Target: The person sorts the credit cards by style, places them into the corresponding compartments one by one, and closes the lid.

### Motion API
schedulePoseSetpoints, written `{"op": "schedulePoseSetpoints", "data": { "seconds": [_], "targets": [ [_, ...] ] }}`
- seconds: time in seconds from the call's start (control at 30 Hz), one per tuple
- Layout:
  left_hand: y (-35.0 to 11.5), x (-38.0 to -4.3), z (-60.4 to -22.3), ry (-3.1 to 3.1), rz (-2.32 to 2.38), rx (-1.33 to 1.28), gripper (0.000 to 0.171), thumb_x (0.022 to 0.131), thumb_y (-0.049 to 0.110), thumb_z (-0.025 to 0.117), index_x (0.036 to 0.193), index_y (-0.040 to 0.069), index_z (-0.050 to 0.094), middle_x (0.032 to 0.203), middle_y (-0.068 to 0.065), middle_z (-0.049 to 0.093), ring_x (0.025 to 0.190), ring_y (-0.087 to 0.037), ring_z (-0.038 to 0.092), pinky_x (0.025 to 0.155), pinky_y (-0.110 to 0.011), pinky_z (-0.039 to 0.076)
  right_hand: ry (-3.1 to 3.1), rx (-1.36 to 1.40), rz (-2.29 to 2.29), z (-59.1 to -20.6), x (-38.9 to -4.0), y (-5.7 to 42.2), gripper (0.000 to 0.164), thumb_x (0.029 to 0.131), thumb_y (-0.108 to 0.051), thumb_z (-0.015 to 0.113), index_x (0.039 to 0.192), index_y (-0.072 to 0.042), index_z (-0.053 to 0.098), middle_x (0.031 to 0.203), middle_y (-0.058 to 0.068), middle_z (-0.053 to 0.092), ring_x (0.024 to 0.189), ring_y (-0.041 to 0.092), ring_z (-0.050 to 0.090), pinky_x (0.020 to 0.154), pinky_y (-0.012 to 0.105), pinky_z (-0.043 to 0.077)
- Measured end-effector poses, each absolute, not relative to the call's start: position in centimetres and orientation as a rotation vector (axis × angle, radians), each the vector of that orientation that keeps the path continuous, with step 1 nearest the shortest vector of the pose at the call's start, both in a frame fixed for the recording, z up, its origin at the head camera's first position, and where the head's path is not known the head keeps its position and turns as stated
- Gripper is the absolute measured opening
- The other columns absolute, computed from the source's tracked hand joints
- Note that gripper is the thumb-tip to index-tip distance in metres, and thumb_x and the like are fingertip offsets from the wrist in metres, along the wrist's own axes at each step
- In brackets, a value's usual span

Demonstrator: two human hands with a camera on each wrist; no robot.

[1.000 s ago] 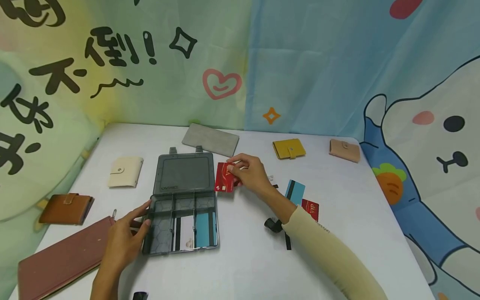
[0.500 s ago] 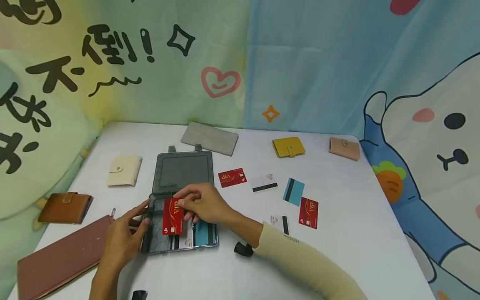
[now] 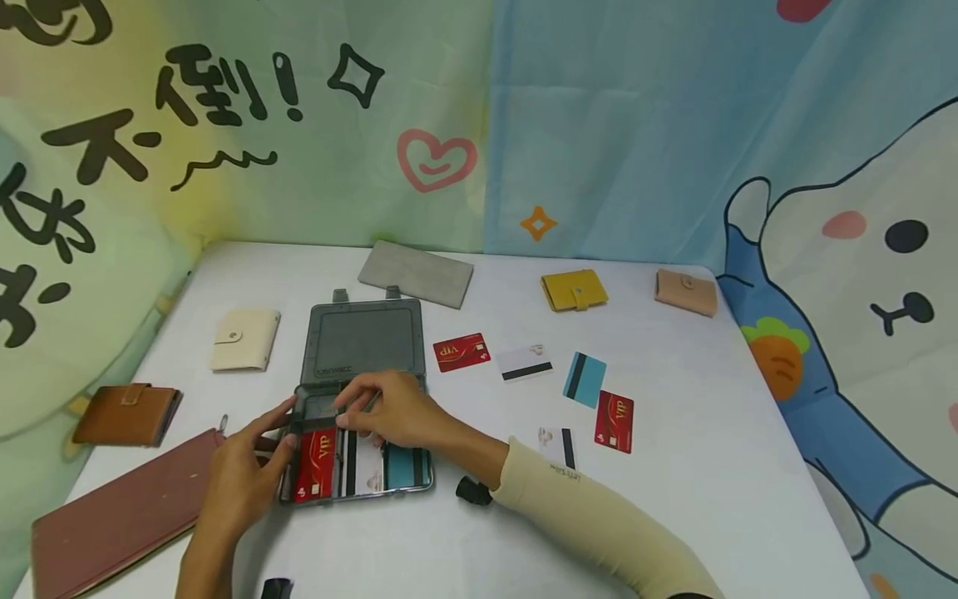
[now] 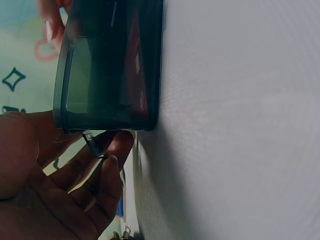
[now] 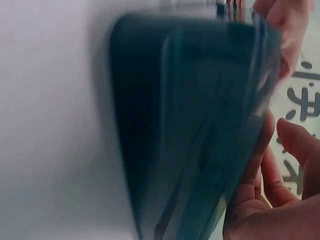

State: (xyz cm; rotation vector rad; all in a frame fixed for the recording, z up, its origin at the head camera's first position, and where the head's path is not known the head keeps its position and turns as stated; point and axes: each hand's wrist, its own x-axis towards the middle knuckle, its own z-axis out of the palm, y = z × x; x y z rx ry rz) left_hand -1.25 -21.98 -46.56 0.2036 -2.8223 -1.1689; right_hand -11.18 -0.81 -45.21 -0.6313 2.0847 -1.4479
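Observation:
A dark grey compartment box (image 3: 360, 502), its lid (image 3: 364, 337) laid back, sits left of the middle of the table. My left hand (image 3: 241, 474) rests against its left side, index finger and thumb spread along the rim. In the left wrist view, bent fingers (image 4: 112, 175) lie near the latch. A red VIP card (image 3: 317, 466) lies in the near left compartment, a white card (image 3: 368, 466) with a black stripe beside it, and a blue card (image 3: 404, 467) at the right. My right hand (image 3: 392, 409) hovers over the box, thumb and fingers apart, holding nothing.
Right of the box lie two red cards (image 3: 461, 353), two white cards (image 3: 525, 362) and a blue card (image 3: 585, 378). Around them are a grey wallet (image 3: 416, 273), yellow wallet (image 3: 574, 289), pink wallet (image 3: 686, 292), cream wallet (image 3: 244, 339), brown wallet (image 3: 127, 414) and long maroon wallet (image 3: 120, 520).
My right hand took a red VIP card from right of the box, carried it left over the box and let go of it in the near left compartment. My left hand stayed put.

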Motion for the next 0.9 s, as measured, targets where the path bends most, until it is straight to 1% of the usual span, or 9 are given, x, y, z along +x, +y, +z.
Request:
{"op": "schedulePoseSetpoints", "data": {
  "seconds": [0.17, 0.33, 0.43, 0.53, 0.57, 0.63, 0.73, 0.8, 0.9],
  "targets": [
    [-21.9, -1.4, -46.4, -2.814, -1.156, 0.214, 0.055, 0.096, 0.005, 0.062, 0.147, 0.022, 0.051, 0.124, -0.026, 0.065, 0.085, -0.031, 0.072, 0.063, -0.035, 0.059, 2.064, -0.626, -1.539, -45.2, -13.2, 1.2, 0.025, 0.090, -0.022, 0.076, 0.112, -0.012, 0.071, 0.088, 0.001, 0.071, 0.071, 0.028, 0.069, 0.059, 0.041, 0.059],
    [-21.8, -1.4, -46.3, -2.816, -1.142, 0.213, 0.054, 0.096, 0.004, 0.062, 0.147, 0.021, 0.052, 0.124, -0.026, 0.065, 0.085, -0.031, 0.072, 0.062, -0.034, 0.058, 2.106, -0.560, -1.590, -45.3, -15.8, 4.0, 0.031, 0.088, -0.023, 0.077, 0.115, -0.009, 0.070, 0.093, 0.005, 0.072, 0.079, 0.040, 0.066, 0.058, 0.039, 0.056],
    [-21.7, -1.3, -46.3, -2.821, -1.149, 0.211, 0.054, 0.096, 0.005, 0.062, 0.147, 0.021, 0.052, 0.124, -0.026, 0.065, 0.085, -0.031, 0.072, 0.062, -0.032, 0.057, 2.186, -0.526, -1.547, -45.6, -17.5, 6.0, 0.035, 0.086, -0.024, 0.079, 0.117, -0.009, 0.069, 0.096, 0.005, 0.071, 0.078, 0.037, 0.065, 0.059, 0.038, 0.053],
    [-21.7, -1.3, -46.4, -2.822, -1.164, 0.205, 0.054, 0.096, 0.005, 0.062, 0.147, 0.021, 0.051, 0.126, -0.026, 0.065, 0.085, -0.031, 0.072, 0.062, -0.032, 0.058, 2.313, -0.482, -1.437, -45.9, -18.8, 7.8, 0.039, 0.083, -0.025, 0.082, 0.117, -0.011, 0.069, 0.100, 0.005, 0.071, 0.080, 0.028, 0.066, 0.064, 0.035, 0.052],
    [-21.7, -1.3, -46.4, -2.820, -1.167, 0.204, 0.054, 0.097, 0.005, 0.062, 0.147, 0.022, 0.051, 0.127, -0.026, 0.064, 0.086, -0.032, 0.072, 0.063, -0.033, 0.058, 2.356, -0.470, -1.391, -46.0, -19.2, 8.3, 0.040, 0.082, -0.025, 0.083, 0.117, -0.012, 0.068, 0.102, 0.005, 0.070, 0.082, 0.025, 0.066, 0.067, 0.033, 0.053],
    [-21.7, -1.3, -46.5, -2.817, -1.171, 0.199, 0.054, 0.097, 0.005, 0.062, 0.147, 0.021, 0.051, 0.129, -0.025, 0.064, 0.086, -0.032, 0.072, 0.064, -0.036, 0.059, 2.428, -0.445, -1.305, -46.1, -19.8, 9.0, 0.040, 0.081, -0.023, 0.084, 0.117, -0.013, 0.068, 0.107, 0.006, 0.069, 0.089, 0.025, 0.065, 0.073, 0.033, 0.054],
    [-21.7, -1.2, -46.5, -2.813, -1.162, 0.198, 0.054, 0.096, 0.005, 0.062, 0.147, 0.021, 0.052, 0.129, -0.025, 0.064, 0.086, -0.032, 0.072, 0.063, -0.035, 0.059, 2.515, -0.431, -1.167, -46.4, -20.4, 9.7, 0.041, 0.079, -0.022, 0.086, 0.115, -0.015, 0.069, 0.113, 0.005, 0.065, 0.098, 0.021, 0.060, 0.082, 0.032, 0.051],
    [-21.7, -1.1, -46.5, -2.811, -1.159, 0.197, 0.054, 0.096, 0.005, 0.062, 0.147, 0.020, 0.052, 0.129, -0.026, 0.064, 0.085, -0.031, 0.072, 0.063, -0.035, 0.059, 2.563, -0.457, -1.069, -46.7, -20.7, 9.9, 0.043, 0.076, -0.023, 0.088, 0.115, -0.016, 0.069, 0.113, 0.006, 0.063, 0.102, 0.020, 0.057, 0.087, 0.033, 0.049],
    [-21.6, -1.1, -46.4, -2.808, -1.152, 0.204, 0.053, 0.096, 0.005, 0.063, 0.146, 0.019, 0.052, 0.128, -0.026, 0.064, 0.084, -0.031, 0.072, 0.062, -0.033, 0.058, 2.647, -0.513, -0.911, -47.0, -20.9, 9.7, 0.046, 0.072, -0.027, 0.091, 0.111, -0.016, 0.069, 0.109, 0.006, 0.060, 0.104, 0.020, 0.053, 0.089, 0.034, 0.048]
  ]
}}
